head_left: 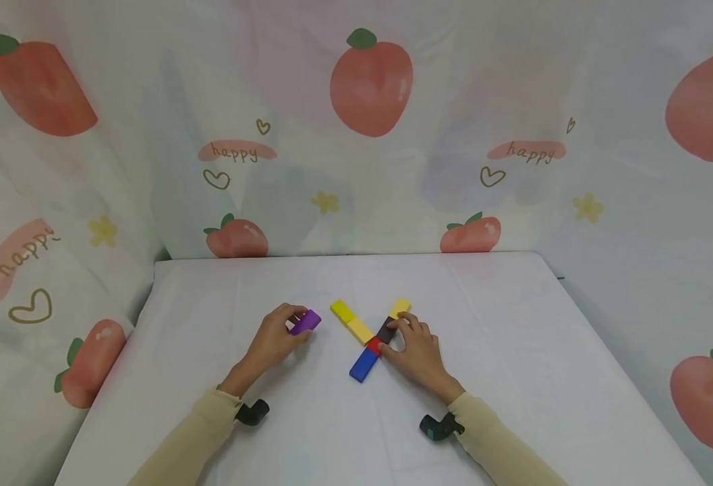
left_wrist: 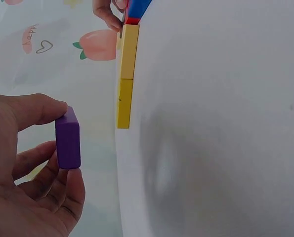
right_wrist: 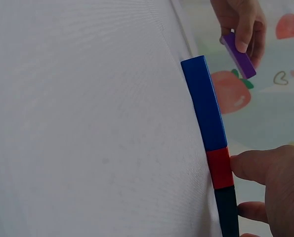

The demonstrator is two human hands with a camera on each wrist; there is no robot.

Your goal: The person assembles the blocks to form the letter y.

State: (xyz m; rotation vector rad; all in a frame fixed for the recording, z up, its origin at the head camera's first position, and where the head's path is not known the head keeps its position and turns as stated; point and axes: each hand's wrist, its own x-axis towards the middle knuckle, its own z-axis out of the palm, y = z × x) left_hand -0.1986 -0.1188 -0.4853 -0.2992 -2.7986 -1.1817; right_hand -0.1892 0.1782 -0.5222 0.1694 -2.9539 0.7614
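In the head view my left hand [head_left: 276,335] holds a purple block [head_left: 305,322], pinched between thumb and fingers and raised over the table in the left wrist view. My right hand [head_left: 417,349] is at the blocks laid out in a Y shape. Its thumb touches the side of the red block [right_wrist: 220,168], and a fingertip meets the black block [right_wrist: 227,212] beside it. A blue block [head_left: 363,365] forms the stem below the red one. Two yellow blocks, one brighter [head_left: 343,312] and one paler [head_left: 359,331], make the left branch. Another pale yellow block [head_left: 401,308] tops the right branch.
A white-covered table [head_left: 307,432] lies under everything, with its far edge against a fabric backdrop [head_left: 392,175] printed with peaches. Fabric also hangs along both sides. Dark wrist cameras sit on the left [head_left: 253,412] and right [head_left: 441,427] wrists.
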